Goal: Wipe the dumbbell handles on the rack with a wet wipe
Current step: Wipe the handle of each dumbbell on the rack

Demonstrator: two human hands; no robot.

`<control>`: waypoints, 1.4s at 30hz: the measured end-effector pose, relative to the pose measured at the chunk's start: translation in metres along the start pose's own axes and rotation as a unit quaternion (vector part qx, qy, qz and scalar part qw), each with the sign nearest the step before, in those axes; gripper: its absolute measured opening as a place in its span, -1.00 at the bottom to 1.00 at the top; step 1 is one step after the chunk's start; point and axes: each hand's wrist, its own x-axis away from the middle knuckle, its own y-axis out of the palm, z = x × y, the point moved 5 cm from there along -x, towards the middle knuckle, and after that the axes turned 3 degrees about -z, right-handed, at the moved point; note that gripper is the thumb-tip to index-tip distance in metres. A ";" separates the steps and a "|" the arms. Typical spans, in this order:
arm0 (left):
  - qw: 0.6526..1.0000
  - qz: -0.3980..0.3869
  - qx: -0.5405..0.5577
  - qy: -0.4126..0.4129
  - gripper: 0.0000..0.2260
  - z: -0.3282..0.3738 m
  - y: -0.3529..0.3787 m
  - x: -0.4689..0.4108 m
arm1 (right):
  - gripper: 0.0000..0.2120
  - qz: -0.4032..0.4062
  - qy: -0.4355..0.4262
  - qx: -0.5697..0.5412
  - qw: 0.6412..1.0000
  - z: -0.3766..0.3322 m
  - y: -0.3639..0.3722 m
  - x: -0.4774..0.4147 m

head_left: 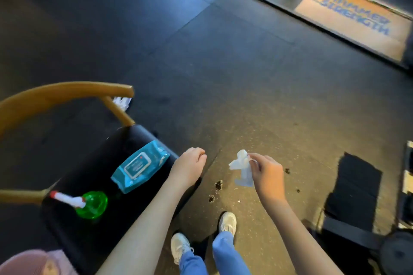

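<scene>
fingers [253, 161] of the right hand [267, 174] pinch a crumpled wet wipe [242, 168]; the left hand [190, 168] hangs loosely curled, empty. wipe fetched, wiping not begun. next likely means finding the rack, unseen here.

- Head cam, wide-angle, looks steeply down past both forearms to the rubber floor [223, 73] (feet visible at btm edge).
- Only one view.

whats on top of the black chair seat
On the black chair seat lie a teal wet wipe pack, flat with its label up, and a green spray bottle with a white and red nozzle. The left forearm hides the seat's near right edge.
</scene>
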 end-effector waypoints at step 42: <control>0.622 -0.380 -0.449 0.517 -0.68 0.728 0.400 -0.245 | -0.84 0.423 0.581 0.036 0.695 0.428 -0.459 -0.104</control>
